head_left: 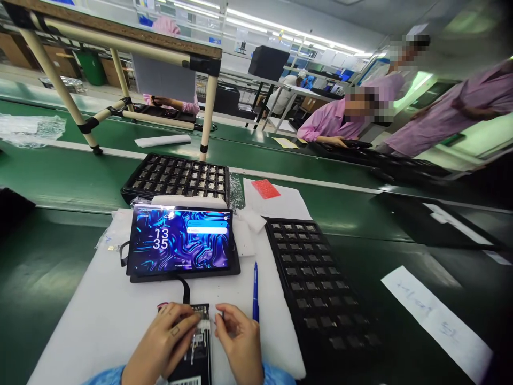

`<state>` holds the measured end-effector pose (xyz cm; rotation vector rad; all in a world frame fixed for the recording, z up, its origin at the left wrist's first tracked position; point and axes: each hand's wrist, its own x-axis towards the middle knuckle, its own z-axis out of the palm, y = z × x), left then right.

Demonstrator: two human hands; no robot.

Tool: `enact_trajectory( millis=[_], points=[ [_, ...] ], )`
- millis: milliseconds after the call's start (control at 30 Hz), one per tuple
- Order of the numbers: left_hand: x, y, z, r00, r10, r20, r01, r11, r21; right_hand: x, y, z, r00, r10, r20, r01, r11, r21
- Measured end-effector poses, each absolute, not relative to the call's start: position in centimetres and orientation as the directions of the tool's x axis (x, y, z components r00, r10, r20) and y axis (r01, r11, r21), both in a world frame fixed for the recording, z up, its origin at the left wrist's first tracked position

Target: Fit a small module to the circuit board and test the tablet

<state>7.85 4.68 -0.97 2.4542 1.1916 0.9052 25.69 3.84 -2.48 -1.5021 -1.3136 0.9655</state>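
My left hand [166, 339] lies over a small black circuit board [197, 347] on the white foam mat [100, 321], fingers pressing its top end. My right hand [240, 339] is beside the board, thumb and forefinger pinched on a tiny part I cannot make out. A black cable [185, 289] runs from the board up to a lit tablet [180, 240] showing 13:35. A blue pen [255, 291] lies just right of my right hand.
A black tray of small parts [320, 289] lies at the right, another tray [176, 176] behind the tablet. A red card [265, 188] sits on white paper. A paper slip [436, 321] lies on the green belt. People in pink coats work across the line.
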Motion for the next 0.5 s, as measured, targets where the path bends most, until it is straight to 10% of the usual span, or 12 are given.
enact_trajectory(
  millis=[500],
  points=[
    [7.4,4.9,-2.3,0.584,0.69,0.427,0.683,-0.702,0.201,25.3,4.0,-3.3,0.149,0.988,0.035,0.277,-0.008,-0.961]
  ],
)
